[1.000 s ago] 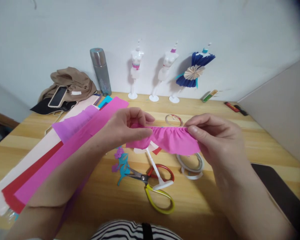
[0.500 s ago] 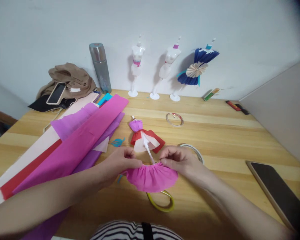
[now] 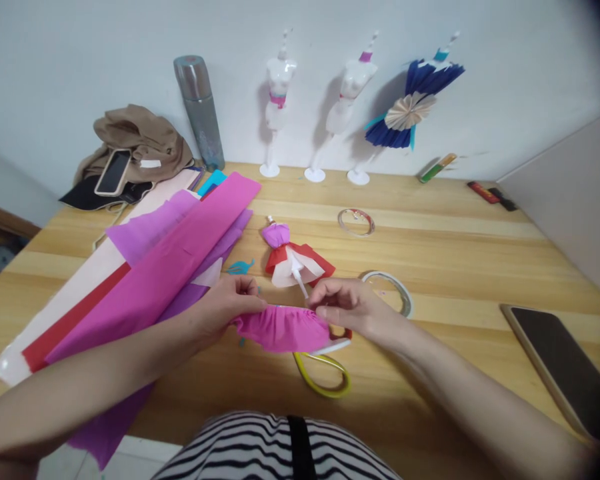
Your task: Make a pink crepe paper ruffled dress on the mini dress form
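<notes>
In the head view, your left hand (image 3: 237, 297) is pinching the left end of a gathered bright-pink strip of thin material (image 3: 286, 329), thumb and fingertips closed on its far edge. Your right hand (image 3: 344, 305) is gripping the strip's right end, its thumb and forefinger pressed together. You are holding it at the near middle, above yellow-handled scissors (image 3: 325, 393). Just beyond, a small white mannequin in a purple, red and pale-pink dress (image 3: 279, 256) is lying on the pale wooden table (image 3: 430, 233). A round white tape roll (image 3: 406, 297) is lying to the right.
</notes>
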Available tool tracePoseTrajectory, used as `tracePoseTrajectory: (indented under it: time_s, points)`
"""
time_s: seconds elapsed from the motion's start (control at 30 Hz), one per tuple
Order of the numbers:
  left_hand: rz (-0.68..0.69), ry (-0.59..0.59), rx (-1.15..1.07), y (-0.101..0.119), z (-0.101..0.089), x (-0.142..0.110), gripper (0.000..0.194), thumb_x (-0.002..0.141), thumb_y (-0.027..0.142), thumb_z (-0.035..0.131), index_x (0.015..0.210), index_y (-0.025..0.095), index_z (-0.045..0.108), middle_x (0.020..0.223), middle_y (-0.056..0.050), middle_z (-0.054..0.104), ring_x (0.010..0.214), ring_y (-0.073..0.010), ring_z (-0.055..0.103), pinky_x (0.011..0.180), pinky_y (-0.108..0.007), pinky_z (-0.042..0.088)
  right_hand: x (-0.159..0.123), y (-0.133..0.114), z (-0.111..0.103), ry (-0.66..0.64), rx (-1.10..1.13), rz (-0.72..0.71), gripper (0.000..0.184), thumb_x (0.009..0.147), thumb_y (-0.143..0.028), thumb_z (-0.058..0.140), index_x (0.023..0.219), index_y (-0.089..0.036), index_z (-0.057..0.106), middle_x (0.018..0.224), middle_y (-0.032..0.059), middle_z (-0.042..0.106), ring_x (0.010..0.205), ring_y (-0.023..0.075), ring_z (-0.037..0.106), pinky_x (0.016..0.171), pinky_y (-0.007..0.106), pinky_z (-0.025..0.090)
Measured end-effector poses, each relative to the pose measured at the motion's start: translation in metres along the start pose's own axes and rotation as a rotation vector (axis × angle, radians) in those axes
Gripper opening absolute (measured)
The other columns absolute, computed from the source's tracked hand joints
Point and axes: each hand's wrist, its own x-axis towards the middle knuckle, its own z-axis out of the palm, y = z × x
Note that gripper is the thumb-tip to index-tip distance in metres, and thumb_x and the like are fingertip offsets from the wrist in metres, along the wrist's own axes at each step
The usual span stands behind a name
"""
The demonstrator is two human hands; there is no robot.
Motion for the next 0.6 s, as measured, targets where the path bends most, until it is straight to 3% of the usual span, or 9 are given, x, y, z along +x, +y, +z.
tracePoseTrajectory:
  time_s: [0.13,0.27,0.43,0.6]
  points:
    - [0.012,0.032,0.038,0.002,-0.002,0.000,0.033,0.054,0.025,0.071,0.056,0.019,0.039,0.051,0.006,0.049,0.044,-0.0044,0.037,0.044,-0.019,0.023,0.000,-0.001,0.003,0.055,0.000,-0.062,0.034,0.069,-0.042,0.082,0.090,-0.019,0.068,0.075,0.0007,0.065,0.062,0.0113,0.056,0.054,0.024,0.044]
    - [0.075,0.067,0.119,0.003,-0.002,0.001,0.033,0.055,0.029,0.072,0.057,0.019,0.041,0.057,0.004,0.054,0.049,-0.0060,0.043,0.046,-0.019,0.029,0.001,0.001,0.007,0.127,-0.111,-0.052,0.030,0.074,-0.045,0.076,0.073,-0.019,0.062,0.061,-0.0020,0.057,0.052,0.0107,0.049,0.048,0.023,0.040]
    - [0.173,0.089,0.263,0.014,0.000,-0.002,0.031,0.058,0.032,0.073,0.059,0.018,0.045,0.066,0.000,0.063,0.058,-0.0101,0.052,0.051,-0.022,0.038,0.003,0.007,0.008,0.150,-0.314,-0.116,0.027,0.079,-0.035,0.066,0.062,-0.019,0.054,0.057,-0.0029,0.049,0.050,0.0098,0.044,0.047,0.023,0.034]
    - [0.248,0.132,0.401,0.032,0.002,-0.006,0.035,0.062,0.038,0.074,0.057,0.019,0.045,0.053,0.006,0.048,0.049,-0.0072,0.042,0.046,-0.020,0.031,0.005,0.012,0.011,0.186,-0.367,-0.136,0.020,0.080,-0.033,0.065,0.068,-0.020,0.058,0.058,-0.0016,0.053,0.052,0.0118,0.046,0.048,0.023,0.036]
